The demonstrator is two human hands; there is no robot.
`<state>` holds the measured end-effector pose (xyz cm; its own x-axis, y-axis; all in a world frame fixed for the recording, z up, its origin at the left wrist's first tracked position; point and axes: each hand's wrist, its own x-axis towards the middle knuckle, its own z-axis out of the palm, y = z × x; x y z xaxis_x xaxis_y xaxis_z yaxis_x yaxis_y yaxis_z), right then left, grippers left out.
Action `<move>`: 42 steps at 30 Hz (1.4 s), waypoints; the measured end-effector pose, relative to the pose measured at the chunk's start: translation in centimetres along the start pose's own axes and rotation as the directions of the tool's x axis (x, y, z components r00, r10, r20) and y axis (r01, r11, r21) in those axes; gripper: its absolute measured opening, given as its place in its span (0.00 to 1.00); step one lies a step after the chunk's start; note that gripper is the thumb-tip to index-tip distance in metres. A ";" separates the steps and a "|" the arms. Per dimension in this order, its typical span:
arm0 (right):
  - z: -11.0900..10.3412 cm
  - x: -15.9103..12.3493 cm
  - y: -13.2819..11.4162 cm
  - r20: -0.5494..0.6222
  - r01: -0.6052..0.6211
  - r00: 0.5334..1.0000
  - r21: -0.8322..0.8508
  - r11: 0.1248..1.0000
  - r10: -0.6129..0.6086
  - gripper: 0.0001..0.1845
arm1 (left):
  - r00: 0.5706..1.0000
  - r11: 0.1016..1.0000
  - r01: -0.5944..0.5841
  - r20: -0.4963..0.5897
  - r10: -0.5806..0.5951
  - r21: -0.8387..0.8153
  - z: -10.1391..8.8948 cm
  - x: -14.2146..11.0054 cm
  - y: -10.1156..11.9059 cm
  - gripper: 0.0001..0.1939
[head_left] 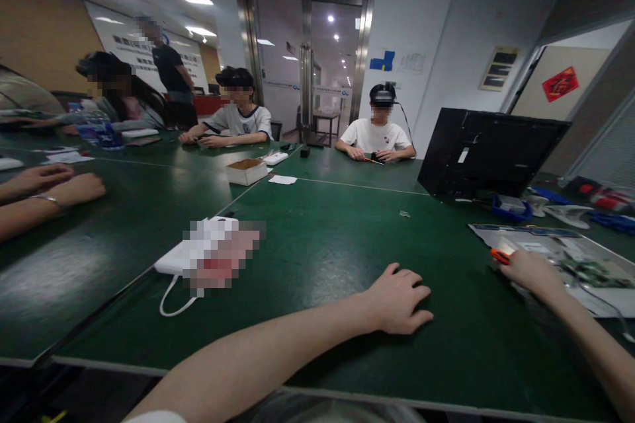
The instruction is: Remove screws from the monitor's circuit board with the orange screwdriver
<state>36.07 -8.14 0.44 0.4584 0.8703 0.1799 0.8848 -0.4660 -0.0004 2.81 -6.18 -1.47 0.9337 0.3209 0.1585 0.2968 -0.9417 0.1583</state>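
My left hand (399,301) rests on the green tabletop (317,264) with its fingers spread, holding nothing. Farther right, my right hand (536,275) is closed around an orange-handled tool (500,256); the rest of the tool is hidden, so its exact kind does not show. That hand is at the left edge of a flat, pale panel (602,301), which lies on the table with a green circuit board (590,273) and a thin cable on it.
A black monitor-like screen (496,152) stands behind the panel, near a blue tray (510,208). To the left lie a white power bank (171,259) with a cable and an open white box (247,174). Co-workers sit across and at the left; one forearm (44,205) rests nearby.
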 end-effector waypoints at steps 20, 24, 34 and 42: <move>-4.7 -20.2 -26.6 0.247 0.496 0.777 0.326 0.805 -0.579 0.19 | 0.936 0.925 0.334 -0.056 -0.348 -0.182 -4.5 -1.9 -5.5 0.24; -4.5 -21.7 -28.7 0.268 0.537 0.724 0.361 0.763 -0.636 0.24 | 0.923 0.921 0.386 0.030 -0.385 -0.055 -2.9 -2.8 -6.3 0.23; -7.1 -20.7 -24.4 0.239 0.592 0.706 0.319 0.740 -0.667 0.27 | 0.883 0.884 0.455 0.076 -0.464 0.107 -1.4 -5.5 -5.8 0.35; -3.4 -10.4 -11.6 0.221 0.190 0.956 0.032 0.981 -0.193 0.21 | 0.898 0.897 0.410 0.101 -0.429 0.167 -3.5 -9.5 -8.5 0.31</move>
<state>20.72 -12.34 1.91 0.2864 0.9570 -0.0457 0.9581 -0.2866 0.0020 -9.26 -0.85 -0.86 0.7310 0.6819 -0.0243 0.6822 -0.7298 0.0444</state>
